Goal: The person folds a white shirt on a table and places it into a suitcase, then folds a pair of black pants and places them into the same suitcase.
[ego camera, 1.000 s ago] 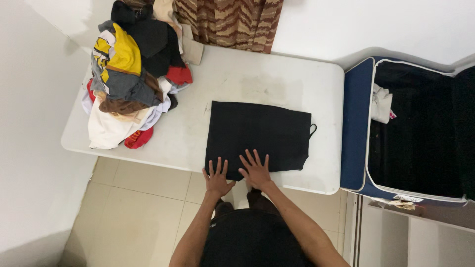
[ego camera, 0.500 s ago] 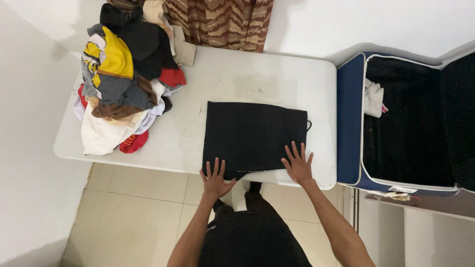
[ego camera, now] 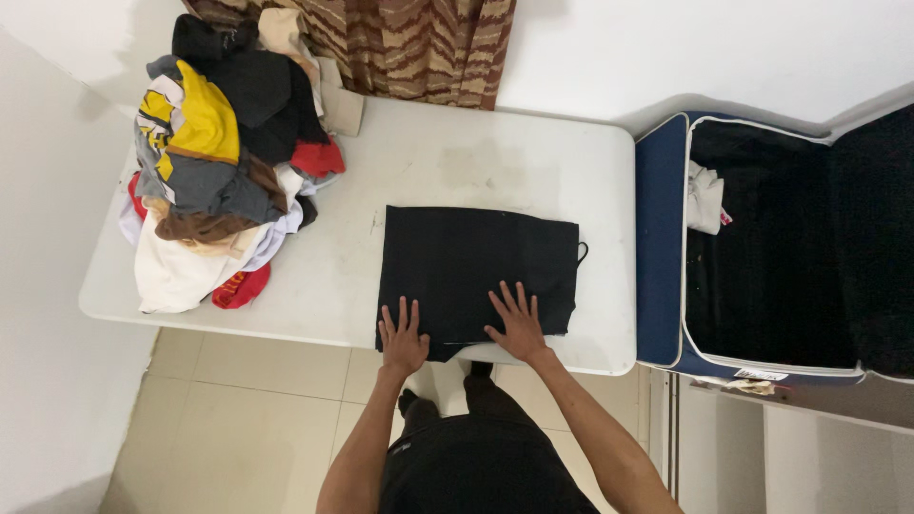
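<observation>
— What is being handled, and where is it found?

— A black folded fabric garment [ego camera: 476, 271] is laid flat on the white rectangular plastic table [ego camera: 457, 162], towards the near edge and right of the middle. A thin black loop is seen poking out at its right side.

— How are the hands placed?

— Both are pressed palm-down on the near border of the garment, fingers spread wide, with nothing gripped. The left hand [ego camera: 403, 340] is set at the near left corner, the right hand [ego camera: 519, 326] a little further right, and a gap of cloth is left between them. A small fold of the fabric seems to hang just over the table edge between the wrists, though that part is hard to make out against the dark clothing below.

— What else is seen around it?

— A heap of mixed crumpled clothes in yellow, grey, white, red and black [ego camera: 214, 162] is piled on the left end of the table, well apart from the garment. A brown striped curtain [ego camera: 409, 43] is hung behind the far edge. Just beside the table on the right, an open navy-blue soft suitcase with a black lining [ego camera: 657, 238] is stood, and a small white crumpled cloth [ego camera: 705, 198] is lodged inside near its left wall. Pale floor tiles [ego camera: 238, 419] are visible beneath.
</observation>
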